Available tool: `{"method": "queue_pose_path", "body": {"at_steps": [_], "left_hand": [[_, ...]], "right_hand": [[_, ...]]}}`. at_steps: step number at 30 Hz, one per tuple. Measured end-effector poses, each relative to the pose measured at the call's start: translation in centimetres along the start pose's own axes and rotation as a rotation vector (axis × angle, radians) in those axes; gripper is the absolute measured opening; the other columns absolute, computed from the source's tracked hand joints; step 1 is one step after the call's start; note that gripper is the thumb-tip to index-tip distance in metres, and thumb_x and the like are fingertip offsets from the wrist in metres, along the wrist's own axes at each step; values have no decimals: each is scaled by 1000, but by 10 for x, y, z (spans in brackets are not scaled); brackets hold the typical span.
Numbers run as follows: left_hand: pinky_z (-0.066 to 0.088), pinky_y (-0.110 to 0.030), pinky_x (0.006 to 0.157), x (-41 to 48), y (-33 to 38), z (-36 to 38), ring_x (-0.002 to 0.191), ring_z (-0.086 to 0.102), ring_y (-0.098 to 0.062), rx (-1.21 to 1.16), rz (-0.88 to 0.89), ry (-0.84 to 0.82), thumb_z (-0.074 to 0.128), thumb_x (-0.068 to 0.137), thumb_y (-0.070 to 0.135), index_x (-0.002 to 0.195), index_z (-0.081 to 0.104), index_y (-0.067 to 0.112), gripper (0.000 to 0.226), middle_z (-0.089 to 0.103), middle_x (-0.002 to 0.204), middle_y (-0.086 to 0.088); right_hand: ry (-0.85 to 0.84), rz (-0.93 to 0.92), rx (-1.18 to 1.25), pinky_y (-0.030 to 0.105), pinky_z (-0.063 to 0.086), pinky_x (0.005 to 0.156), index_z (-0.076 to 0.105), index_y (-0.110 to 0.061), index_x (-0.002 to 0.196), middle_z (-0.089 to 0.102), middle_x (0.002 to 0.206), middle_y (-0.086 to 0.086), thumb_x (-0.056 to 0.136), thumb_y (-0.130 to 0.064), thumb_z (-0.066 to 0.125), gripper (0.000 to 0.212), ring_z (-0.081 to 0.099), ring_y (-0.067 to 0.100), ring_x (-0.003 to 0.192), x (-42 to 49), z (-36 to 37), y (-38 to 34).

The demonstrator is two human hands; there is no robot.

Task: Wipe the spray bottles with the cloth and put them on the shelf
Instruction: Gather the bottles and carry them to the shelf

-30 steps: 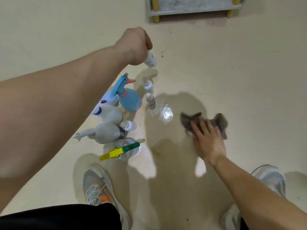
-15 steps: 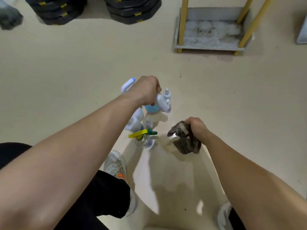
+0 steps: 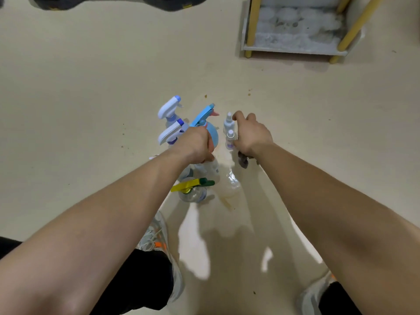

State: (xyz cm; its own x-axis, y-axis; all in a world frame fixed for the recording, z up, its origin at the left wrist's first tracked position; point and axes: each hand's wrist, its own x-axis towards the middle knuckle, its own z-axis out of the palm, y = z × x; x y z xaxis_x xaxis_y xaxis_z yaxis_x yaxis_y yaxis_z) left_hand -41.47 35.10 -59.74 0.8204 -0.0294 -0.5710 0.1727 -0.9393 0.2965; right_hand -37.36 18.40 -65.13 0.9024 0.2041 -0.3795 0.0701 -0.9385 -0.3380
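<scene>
One yellow-and-green trigger bottle [image 3: 192, 186] nearest on the floor [image 3: 79, 92]; next a small white bottle [image 3: 211, 166] gripped in the left hand [image 3: 195, 144], the right hand [image 3: 251, 135] clutching the dark cloth [image 3: 242, 160] beside two small pump bottles [image 3: 230, 138]; shelf [image 3: 293, 50] farthest: best to wrap the cloth round the held bottle, turning it.

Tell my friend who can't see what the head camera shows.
A person's left hand grips a small white plastic bottle while the right hand holds a crumpled grey cloth beside spray bottles clustered on a beige floor.
</scene>
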Motion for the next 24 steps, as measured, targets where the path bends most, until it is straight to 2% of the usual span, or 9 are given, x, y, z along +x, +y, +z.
{"method": "queue_pose_path", "body": {"at_steps": [3, 6, 8, 11, 13, 15, 19, 22, 24], "left_hand": [[57, -38, 85, 12, -7, 15, 91, 65, -27, 91, 15, 47, 80, 84, 20, 98, 73, 2, 25, 70, 98, -14], [57, -41, 85, 22, -14, 26, 91, 65, -29, 162, 77, 82, 80, 83, 20, 100, 75, 2, 25, 71, 99, -15], [58, -41, 83, 25, -16, 28, 91, 66, -31, 180, 95, 68, 79, 84, 19, 102, 74, 2, 25, 71, 101, -16], [56, -36, 84, 26, -19, 32, 96, 65, -27, 207, 128, 48, 72, 90, 17, 114, 73, 8, 26, 71, 108, -11], [54, -34, 87, 25, -20, 36, 102, 65, -26, 275, 161, 41, 64, 95, 18, 122, 69, 13, 27, 70, 114, -8], [56, -38, 84, 23, -23, 41, 104, 64, -26, 337, 171, 88, 62, 97, 21, 122, 69, 18, 26, 70, 115, -5], [47, -34, 79, 24, -28, 52, 107, 52, -25, 477, 201, 255, 65, 95, 29, 114, 73, 29, 21, 72, 108, 2], [56, -38, 82, 30, -31, 62, 103, 58, -24, 375, 168, 219, 66, 94, 21, 113, 73, 25, 21, 71, 106, 2], [59, -38, 82, 35, -33, 65, 96, 66, -19, 258, 111, 157, 65, 94, 16, 113, 72, 23, 22, 72, 103, 4]], "right_hand": [[45, 39, -3, 31, 35, 48, 15, -30, 150, 41, 123, 15, 84, -26, 74, 89, 54, 32, 64, 17, 15, -6], [10, 52, -8, 31, 39, 53, -12, -35, 157, 42, 122, 16, 79, -35, 81, 121, 52, 27, 63, 35, 23, -8], [-23, 67, -1, 34, 41, 59, -15, -36, 157, 41, 114, 14, 79, -41, 81, 124, 54, 30, 71, 45, 22, -12], [-37, 57, -33, 36, 40, 62, 1, -33, 157, 43, 107, 14, 87, -43, 71, 99, 51, 34, 79, 56, 20, -20], [-31, 42, -52, 35, 37, 61, 21, -29, 151, 50, 114, 16, 94, -34, 60, 70, 49, 34, 81, 62, 22, -22], [-23, 41, -65, 35, 36, 62, 32, -23, 143, 54, 117, 17, 98, -24, 51, 49, 48, 34, 83, 63, 26, -22], [7, 25, -90, 35, 33, 59, 34, -14, 136, 58, 114, 17, 99, -15, 43, 38, 49, 33, 83, 62, 32, -18], [10, 8, -114, 32, 29, 54, 33, -13, 135, 58, 113, 17, 100, -14, 44, 36, 50, 32, 83, 57, 32, -15], [15, 6, -103, 33, 33, 58, 34, -11, 135, 58, 114, 18, 100, -14, 45, 36, 49, 32, 83, 53, 32, -14]]}}
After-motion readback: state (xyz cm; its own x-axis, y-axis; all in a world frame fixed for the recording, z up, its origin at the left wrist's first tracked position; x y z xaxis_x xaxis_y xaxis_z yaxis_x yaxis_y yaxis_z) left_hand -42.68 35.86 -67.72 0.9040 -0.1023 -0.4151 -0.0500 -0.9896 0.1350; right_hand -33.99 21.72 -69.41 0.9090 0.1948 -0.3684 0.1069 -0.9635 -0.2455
